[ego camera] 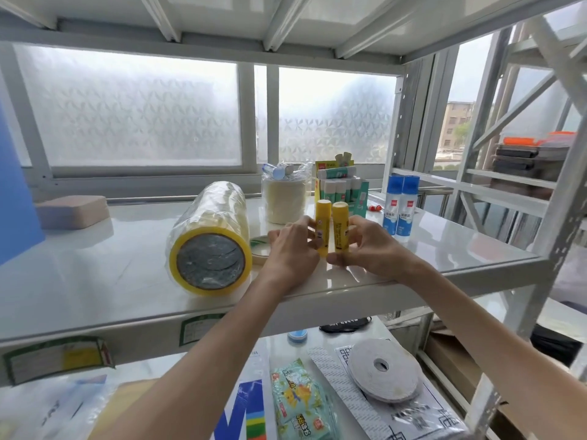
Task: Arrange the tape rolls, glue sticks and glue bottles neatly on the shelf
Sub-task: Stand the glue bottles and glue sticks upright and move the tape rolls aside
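Observation:
Two yellow glue sticks stand upright side by side near the front of the white shelf (95, 281). My left hand (290, 249) grips the left glue stick (323, 214); my right hand (365, 246) grips the right glue stick (340, 220). A wrapped stack of yellow tape rolls (209, 239) lies on its side to the left. A small tape roll (259, 246) lies flat behind my left hand. An upright stack of pale tape rolls (282, 198) stands behind, with small glue bottles on top. A box of green glue sticks (343, 185) and two blue-capped glue bottles (400, 204) stand to the right.
A pink block (71, 211) lies at the shelf's back left, a blue panel (16, 192) at the far left. Shelf uprights (559, 236) frame the right side. The lower shelf holds a white tape roll (384, 369), packets and papers.

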A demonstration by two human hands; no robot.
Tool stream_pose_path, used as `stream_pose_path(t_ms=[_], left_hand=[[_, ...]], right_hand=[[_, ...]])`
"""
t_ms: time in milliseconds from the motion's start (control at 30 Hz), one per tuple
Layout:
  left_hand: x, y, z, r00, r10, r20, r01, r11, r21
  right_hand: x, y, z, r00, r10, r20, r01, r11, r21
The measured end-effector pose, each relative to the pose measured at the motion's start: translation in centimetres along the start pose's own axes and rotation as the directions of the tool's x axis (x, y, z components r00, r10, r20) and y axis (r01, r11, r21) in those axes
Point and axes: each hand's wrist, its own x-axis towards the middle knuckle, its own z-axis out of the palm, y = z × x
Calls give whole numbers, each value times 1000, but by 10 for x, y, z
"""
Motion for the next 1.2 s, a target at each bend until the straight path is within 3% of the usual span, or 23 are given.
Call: stream_pose_path(t_ms=[133,300,467,667,1200], left_hand=[[1,2,1,1000,9,17,-10,1000,22],[0,2,-2,1000,-18,-7,18,999,-38],[-2,6,-3,999,-23,30,23,1000,-4],[2,2,2,998,-20,62,16,998,63],[1,2,-1,1000,-10,24,11,998,-56]], right_hand=[[-1,3,-7,999,-17,-33,20,997,71],[1,4,2,990,-77,-115,77,997,-6],[-3,8,-4,997,-37,-60,41,997,67],[1,6,-1,992,-25,-120,25,1000,5],[-2,7,1,991,-37,-130,33,999,-29]])
